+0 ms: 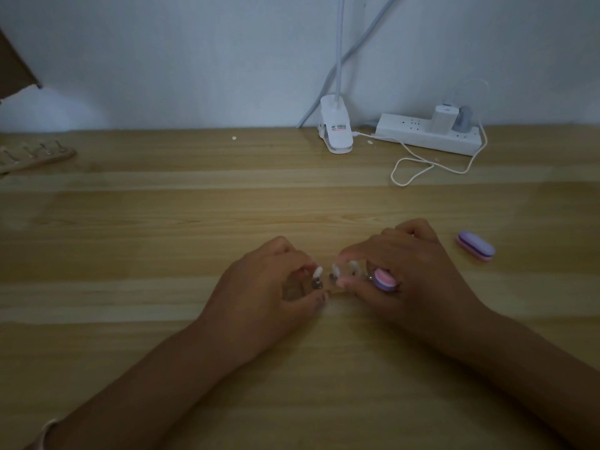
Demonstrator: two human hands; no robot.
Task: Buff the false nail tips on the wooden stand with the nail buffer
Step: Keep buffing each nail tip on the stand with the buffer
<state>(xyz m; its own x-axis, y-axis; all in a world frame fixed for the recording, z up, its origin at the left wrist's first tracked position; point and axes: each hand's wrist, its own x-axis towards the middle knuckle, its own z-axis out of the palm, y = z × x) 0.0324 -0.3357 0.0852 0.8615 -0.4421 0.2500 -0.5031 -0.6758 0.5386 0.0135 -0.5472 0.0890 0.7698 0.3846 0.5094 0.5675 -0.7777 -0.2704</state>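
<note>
Now L hand (276, 280) grips wooden stand (328, 292) at its left end; R hand (406, 274), grip closed on nail buffer (384, 279), sits just right of the stand's false nail tips (335, 271).

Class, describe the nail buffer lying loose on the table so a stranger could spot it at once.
On the wooden table, find the right hand near the front middle. To its right lies the loose buffer, a small oval block, purple over pink. Unlike the held buffer in that hand, nothing touches it.
</note>
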